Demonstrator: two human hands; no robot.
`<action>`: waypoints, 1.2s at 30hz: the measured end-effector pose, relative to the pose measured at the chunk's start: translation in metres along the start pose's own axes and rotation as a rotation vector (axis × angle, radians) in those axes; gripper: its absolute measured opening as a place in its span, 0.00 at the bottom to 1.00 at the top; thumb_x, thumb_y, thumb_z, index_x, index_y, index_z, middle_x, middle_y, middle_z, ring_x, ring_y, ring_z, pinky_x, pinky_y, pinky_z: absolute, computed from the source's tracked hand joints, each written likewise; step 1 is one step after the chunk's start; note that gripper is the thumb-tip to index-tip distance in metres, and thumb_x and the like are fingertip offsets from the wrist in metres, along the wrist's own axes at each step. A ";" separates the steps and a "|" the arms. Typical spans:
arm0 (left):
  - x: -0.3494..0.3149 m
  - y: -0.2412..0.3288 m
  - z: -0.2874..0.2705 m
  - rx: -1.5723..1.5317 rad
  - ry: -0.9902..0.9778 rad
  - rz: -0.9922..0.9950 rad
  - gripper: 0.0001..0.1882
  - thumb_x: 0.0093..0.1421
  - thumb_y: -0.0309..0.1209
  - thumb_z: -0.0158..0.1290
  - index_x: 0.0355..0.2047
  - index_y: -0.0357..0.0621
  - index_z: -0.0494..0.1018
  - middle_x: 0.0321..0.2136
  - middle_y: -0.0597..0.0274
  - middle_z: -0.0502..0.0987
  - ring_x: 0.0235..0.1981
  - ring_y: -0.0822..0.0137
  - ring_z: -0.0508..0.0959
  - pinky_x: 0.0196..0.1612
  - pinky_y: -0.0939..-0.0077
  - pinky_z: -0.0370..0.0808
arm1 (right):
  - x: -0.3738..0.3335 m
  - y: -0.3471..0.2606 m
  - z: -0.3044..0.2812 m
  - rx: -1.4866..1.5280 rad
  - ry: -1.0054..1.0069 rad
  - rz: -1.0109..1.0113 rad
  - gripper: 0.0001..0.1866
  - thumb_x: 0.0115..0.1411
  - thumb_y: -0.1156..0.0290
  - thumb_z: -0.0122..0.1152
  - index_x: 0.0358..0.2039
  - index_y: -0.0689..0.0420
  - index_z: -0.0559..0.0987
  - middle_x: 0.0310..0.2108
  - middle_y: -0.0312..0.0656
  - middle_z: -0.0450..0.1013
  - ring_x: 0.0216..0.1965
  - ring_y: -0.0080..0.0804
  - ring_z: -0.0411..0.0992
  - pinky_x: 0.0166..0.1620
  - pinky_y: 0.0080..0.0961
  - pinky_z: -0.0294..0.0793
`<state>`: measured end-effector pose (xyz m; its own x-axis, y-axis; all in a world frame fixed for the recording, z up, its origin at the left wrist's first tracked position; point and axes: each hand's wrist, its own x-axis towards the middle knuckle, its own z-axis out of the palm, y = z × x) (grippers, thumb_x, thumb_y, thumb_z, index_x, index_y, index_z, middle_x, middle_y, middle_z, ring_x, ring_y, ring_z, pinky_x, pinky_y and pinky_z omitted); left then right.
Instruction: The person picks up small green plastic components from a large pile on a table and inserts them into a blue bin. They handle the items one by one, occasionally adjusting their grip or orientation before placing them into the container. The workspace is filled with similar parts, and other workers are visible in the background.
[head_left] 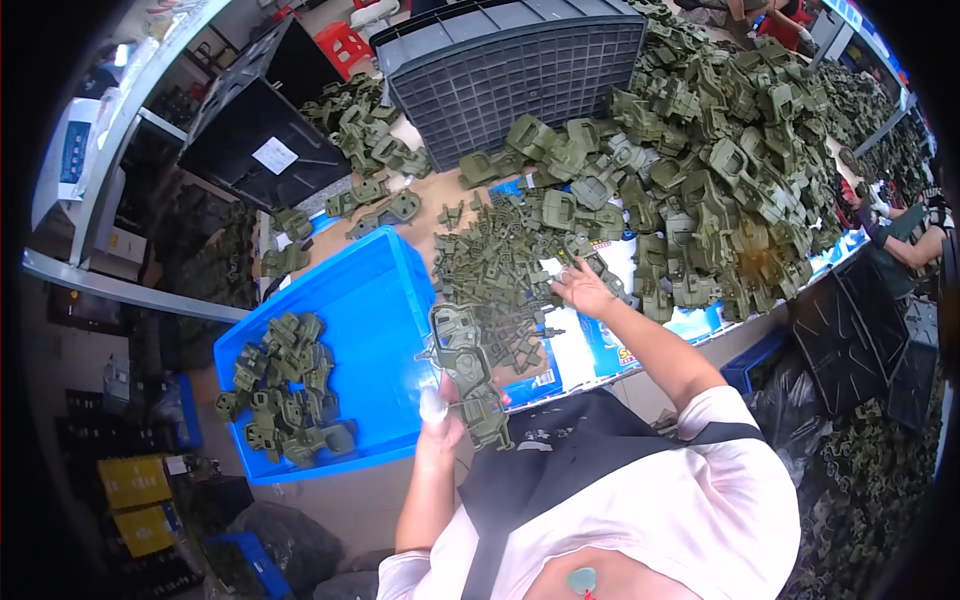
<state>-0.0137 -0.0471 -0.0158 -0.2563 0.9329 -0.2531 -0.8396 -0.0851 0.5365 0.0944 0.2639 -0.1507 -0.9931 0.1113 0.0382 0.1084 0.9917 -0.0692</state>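
Operator: Where is the part, and what are the hands doing?

Guide: The long green part (466,362) is just below the centre of the frame, beside the right end of the blue bin (380,340). Your left hand (445,428) grips it along its lower left side. Your right hand (586,291), fingers spread, is at the right edge of the small green pieces (490,255) near the centre; whether its fingertips pinch one, you cannot tell.

Operator: How will the part handle?

Guide: Expect a light, stiff shell, probably moulded plastic and fairly smooth. Its thin tabs may snap or catch. Hold it by the solid side walls near mid-length; keep pressure off the projecting ends.
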 end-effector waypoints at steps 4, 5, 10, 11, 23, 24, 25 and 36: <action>0.013 0.013 0.007 0.210 0.196 0.027 0.33 0.52 0.53 0.50 0.47 0.36 0.66 0.43 0.53 0.72 0.37 0.58 0.77 0.38 0.68 0.76 | -0.005 0.008 -0.005 0.047 0.039 -0.056 0.16 0.47 0.73 0.51 0.40 0.53 0.69 0.29 0.41 0.72 0.38 0.37 0.70 0.56 0.42 0.59; 0.018 0.009 -0.005 0.246 0.248 0.102 0.34 0.52 0.49 0.52 0.50 0.35 0.63 0.46 0.53 0.71 0.38 0.59 0.77 0.40 0.70 0.77 | -0.006 0.004 -0.015 0.131 0.020 0.036 0.16 0.47 0.74 0.51 0.39 0.54 0.69 0.27 0.43 0.72 0.35 0.40 0.71 0.49 0.40 0.65; 0.035 0.011 -0.001 0.578 0.360 0.077 0.34 0.52 0.42 0.55 0.55 0.39 0.59 0.49 0.58 0.69 0.47 0.66 0.71 0.49 0.73 0.69 | -0.027 -0.054 -0.115 0.497 0.134 0.175 0.18 0.49 0.71 0.57 0.42 0.54 0.67 0.23 0.48 0.73 0.27 0.48 0.72 0.30 0.39 0.71; 0.035 0.015 0.012 0.595 0.313 0.010 0.34 0.52 0.41 0.55 0.56 0.41 0.58 0.49 0.60 0.69 0.49 0.68 0.70 0.51 0.74 0.67 | -0.032 -0.069 -0.131 0.515 0.143 0.150 0.19 0.50 0.70 0.57 0.43 0.54 0.67 0.23 0.48 0.73 0.27 0.48 0.72 0.29 0.38 0.71; 0.049 0.014 0.041 0.677 -0.020 -0.177 0.32 0.51 0.32 0.56 0.55 0.40 0.58 0.48 0.59 0.69 0.48 0.69 0.70 0.52 0.76 0.65 | -0.050 -0.097 -0.169 0.529 0.192 0.011 0.17 0.42 0.80 0.51 0.36 0.55 0.73 0.24 0.45 0.68 0.29 0.46 0.72 0.31 0.39 0.72; 0.048 0.013 0.040 0.706 -0.025 -0.185 0.31 0.51 0.31 0.56 0.55 0.40 0.58 0.48 0.59 0.69 0.48 0.70 0.70 0.51 0.76 0.66 | -0.049 -0.096 -0.171 0.546 0.130 0.015 0.16 0.42 0.80 0.51 0.36 0.55 0.73 0.24 0.46 0.69 0.29 0.46 0.72 0.31 0.39 0.72; 0.048 0.013 0.038 0.735 -0.030 -0.192 0.30 0.52 0.30 0.56 0.54 0.40 0.59 0.47 0.59 0.70 0.47 0.70 0.70 0.51 0.76 0.66 | -0.047 -0.096 -0.172 0.563 0.068 0.017 0.16 0.42 0.80 0.51 0.35 0.55 0.73 0.24 0.46 0.69 0.29 0.47 0.72 0.31 0.39 0.72; 0.032 -0.010 0.012 0.773 0.005 -0.300 0.29 0.47 0.25 0.61 0.50 0.40 0.65 0.38 0.64 0.75 0.38 0.74 0.74 0.40 0.78 0.72 | -0.063 -0.112 -0.132 0.576 -0.073 -0.134 0.14 0.40 0.79 0.55 0.32 0.59 0.71 0.26 0.47 0.69 0.27 0.47 0.72 0.30 0.39 0.73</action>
<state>-0.0077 -0.0121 -0.0196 -0.0773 0.8758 -0.4764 -0.3072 0.4337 0.8471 0.1509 0.1542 -0.0135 -0.9992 -0.0372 0.0164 -0.0396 0.8000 -0.5987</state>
